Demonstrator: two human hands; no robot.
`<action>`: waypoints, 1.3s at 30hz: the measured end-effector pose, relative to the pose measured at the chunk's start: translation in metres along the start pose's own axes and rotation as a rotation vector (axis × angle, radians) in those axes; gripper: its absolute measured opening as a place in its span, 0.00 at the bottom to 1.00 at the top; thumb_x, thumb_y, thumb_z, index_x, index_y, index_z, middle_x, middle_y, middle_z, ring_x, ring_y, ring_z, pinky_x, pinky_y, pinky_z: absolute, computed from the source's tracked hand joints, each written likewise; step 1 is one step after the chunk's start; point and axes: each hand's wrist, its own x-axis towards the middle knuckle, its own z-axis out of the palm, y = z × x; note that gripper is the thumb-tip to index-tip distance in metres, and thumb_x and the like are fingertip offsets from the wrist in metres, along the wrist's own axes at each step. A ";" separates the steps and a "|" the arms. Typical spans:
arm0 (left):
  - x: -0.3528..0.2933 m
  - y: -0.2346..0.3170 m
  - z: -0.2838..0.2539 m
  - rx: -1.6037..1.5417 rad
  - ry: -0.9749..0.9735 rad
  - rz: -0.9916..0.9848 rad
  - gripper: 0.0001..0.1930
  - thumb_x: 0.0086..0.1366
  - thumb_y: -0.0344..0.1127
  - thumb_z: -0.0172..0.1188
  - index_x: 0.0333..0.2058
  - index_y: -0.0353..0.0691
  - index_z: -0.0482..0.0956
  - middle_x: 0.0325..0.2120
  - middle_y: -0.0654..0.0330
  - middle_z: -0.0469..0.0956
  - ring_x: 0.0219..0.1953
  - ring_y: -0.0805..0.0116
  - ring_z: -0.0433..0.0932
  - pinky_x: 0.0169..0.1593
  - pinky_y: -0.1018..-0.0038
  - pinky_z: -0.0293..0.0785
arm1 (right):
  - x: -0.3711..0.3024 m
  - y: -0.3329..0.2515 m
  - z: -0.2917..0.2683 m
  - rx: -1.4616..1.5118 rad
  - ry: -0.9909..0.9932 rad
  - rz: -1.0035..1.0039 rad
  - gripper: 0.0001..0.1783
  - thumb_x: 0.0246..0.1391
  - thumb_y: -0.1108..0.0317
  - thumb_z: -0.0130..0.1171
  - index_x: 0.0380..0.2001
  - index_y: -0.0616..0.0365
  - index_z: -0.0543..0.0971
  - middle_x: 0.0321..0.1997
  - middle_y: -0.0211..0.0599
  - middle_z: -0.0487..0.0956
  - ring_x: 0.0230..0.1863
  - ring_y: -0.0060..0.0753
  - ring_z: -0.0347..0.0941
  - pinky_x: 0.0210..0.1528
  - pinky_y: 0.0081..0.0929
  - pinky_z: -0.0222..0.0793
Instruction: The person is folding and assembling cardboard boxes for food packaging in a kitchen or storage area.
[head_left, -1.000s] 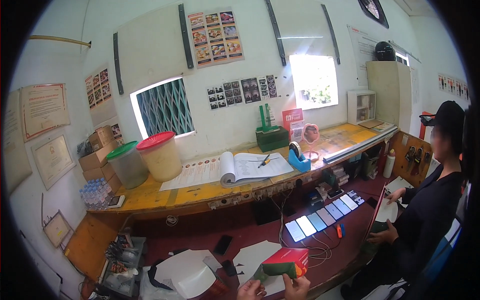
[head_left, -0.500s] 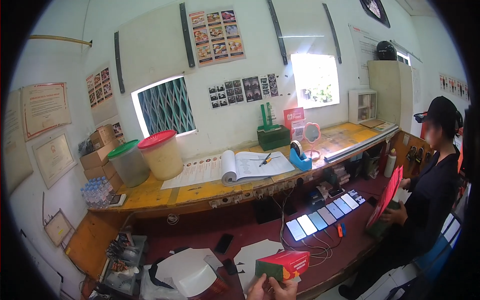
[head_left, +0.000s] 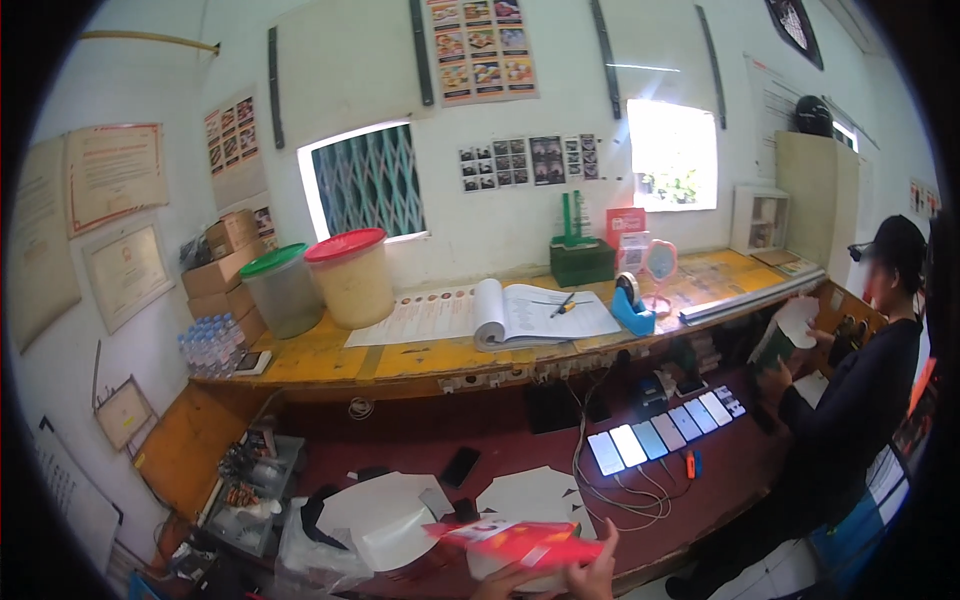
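Observation:
At the lower edge, my two hands hold a red printed cardboard carton [head_left: 520, 541], smeared by motion. My left hand [head_left: 503, 580] supports it from below at the near side, its fingers largely hidden under the card. My right hand [head_left: 595, 572] grips the right end, thumb pointing up along it. Below and behind the carton lie flat white cardboard blanks: one pale stack [head_left: 385, 520] to the left and a notched white sheet [head_left: 535, 492] just beyond my hands.
Lit phones [head_left: 660, 430] stand in a row with cables on the dark red table. A black phone [head_left: 461, 467] lies nearer. A grey bin [head_left: 265, 510] sits left. At right a co-worker [head_left: 855, 390] holds a white and green sheet. A yellow shelf [head_left: 400, 360] runs behind.
The carton has turned from an upright, folded shape with green showing to a flatter, red-side-up position further left. My right hand has moved rightward. The co-worker's red sheet now shows white and green.

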 end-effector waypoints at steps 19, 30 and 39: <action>-0.146 -0.163 -0.182 0.907 -0.182 -0.032 0.15 0.57 0.39 0.66 0.44 0.49 0.82 0.40 0.62 0.81 0.52 0.58 0.76 0.59 0.58 0.67 | 0.129 -0.030 0.129 -0.481 -0.576 -0.548 0.21 0.50 0.55 0.67 0.27 0.68 0.80 0.21 0.56 0.76 0.26 0.58 0.74 0.30 0.47 0.66; -0.143 -0.135 -0.098 0.817 0.362 0.020 0.08 0.54 0.30 0.68 0.34 0.43 0.85 0.27 0.61 0.80 0.31 0.61 0.80 0.37 0.65 0.76 | 0.139 -0.048 0.303 -1.020 -0.676 -0.932 0.09 0.51 0.70 0.61 0.34 0.61 0.84 0.42 0.50 0.83 0.40 0.52 0.83 0.40 0.42 0.81; -0.140 -0.127 -0.095 0.825 0.513 -0.048 0.08 0.52 0.28 0.69 0.32 0.43 0.84 0.31 0.61 0.79 0.37 0.58 0.78 0.41 0.64 0.74 | 0.138 -0.050 0.296 -1.130 -0.706 -0.903 0.10 0.55 0.72 0.58 0.37 0.57 0.86 0.43 0.44 0.85 0.44 0.47 0.84 0.42 0.39 0.81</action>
